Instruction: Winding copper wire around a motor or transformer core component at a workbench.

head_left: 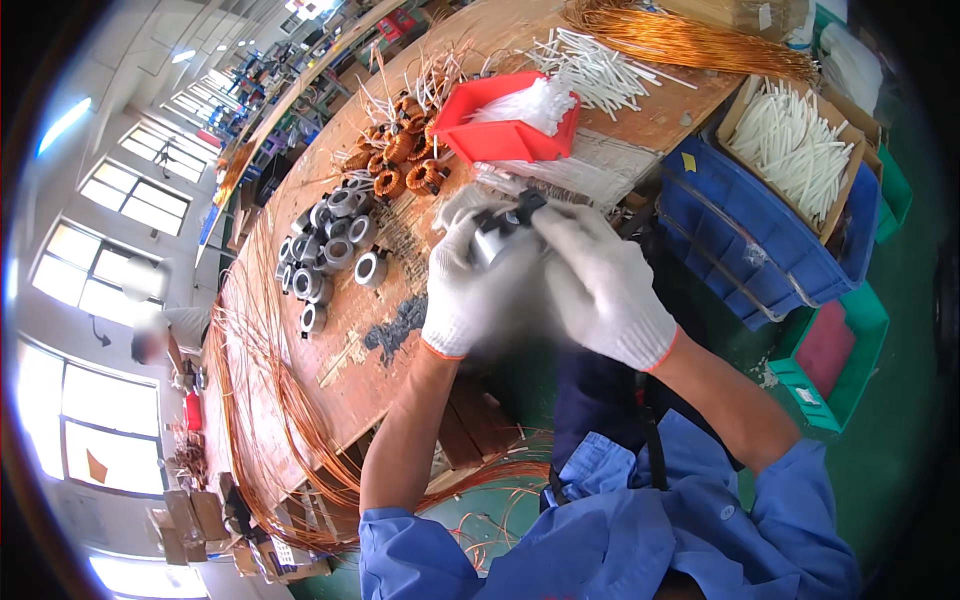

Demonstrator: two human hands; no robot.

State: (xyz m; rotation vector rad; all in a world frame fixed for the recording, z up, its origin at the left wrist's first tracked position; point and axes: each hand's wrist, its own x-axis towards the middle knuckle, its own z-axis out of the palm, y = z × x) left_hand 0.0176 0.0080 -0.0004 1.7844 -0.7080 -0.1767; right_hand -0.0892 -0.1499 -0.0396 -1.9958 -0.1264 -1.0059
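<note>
On the left, grey rings lie piled with no wire showing, so I think they are left to do. Next, rings wrapped in copper wire look done to me. Then the left hand curls around a silvery piece, held between both hands near the table's edge. Its black end seems to point up and right; blur hides its long axis. The right hand seems to pinch that end.
</note>
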